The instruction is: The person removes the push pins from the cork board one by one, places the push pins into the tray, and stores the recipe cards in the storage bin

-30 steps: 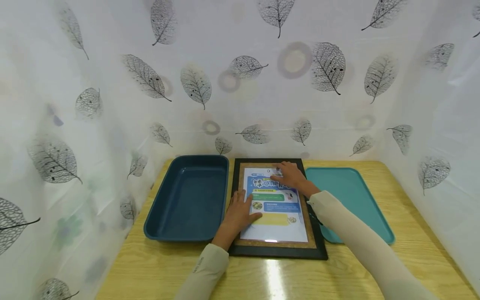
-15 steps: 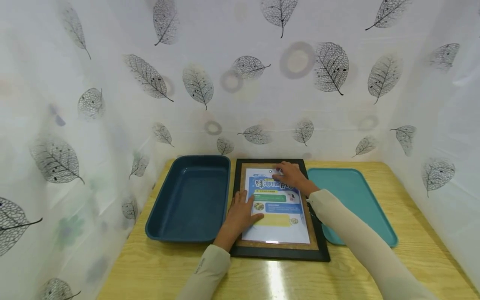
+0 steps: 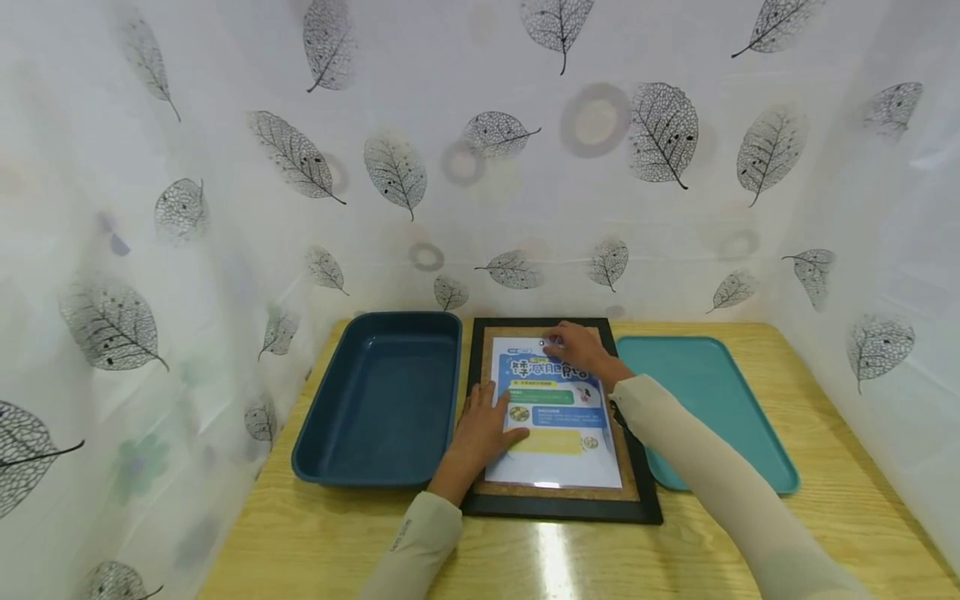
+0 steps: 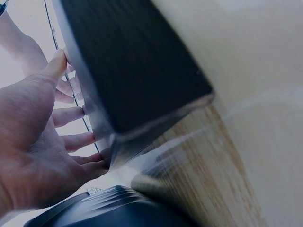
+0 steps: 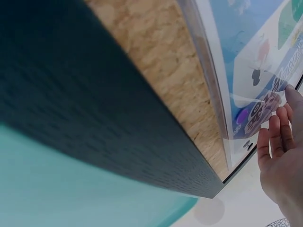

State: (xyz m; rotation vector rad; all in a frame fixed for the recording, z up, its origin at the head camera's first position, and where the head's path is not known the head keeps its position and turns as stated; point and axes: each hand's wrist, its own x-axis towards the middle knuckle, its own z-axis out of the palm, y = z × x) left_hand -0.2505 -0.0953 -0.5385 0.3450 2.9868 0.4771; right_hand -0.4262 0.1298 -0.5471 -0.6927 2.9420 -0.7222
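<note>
A printed poster (image 3: 555, 467) in a clear glossy sleeve lies on a cork board (image 3: 630, 492) with a black frame. My left hand (image 3: 477, 429) rests over the frame's left side, fingers spread and fairly straight, thumb on the sheet. The left wrist view shows its fingertips along the dark frame (image 4: 137, 61). My right hand (image 3: 581, 350) is at the poster's top right, covering part of the title. Its thumb and forefinger tips are on either side of a small push pin (image 3: 542, 342), with a slight gap. That dark pin (image 5: 248, 145) sits at the top edge in the right wrist view.
A deep dark blue tray (image 3: 375, 408) stands left of the board, close to it. On the right, a flat teal tray (image 3: 705, 408) lies beside the frame. Leaf-patterned curtains (image 3: 480, 208) surround the wooden table (image 3: 315, 542) at back and sides.
My right hand's fingertips have shifted slightly left, closer to the push pin. My left hand stays in place on the frame and poster. The head view has turned slightly.
</note>
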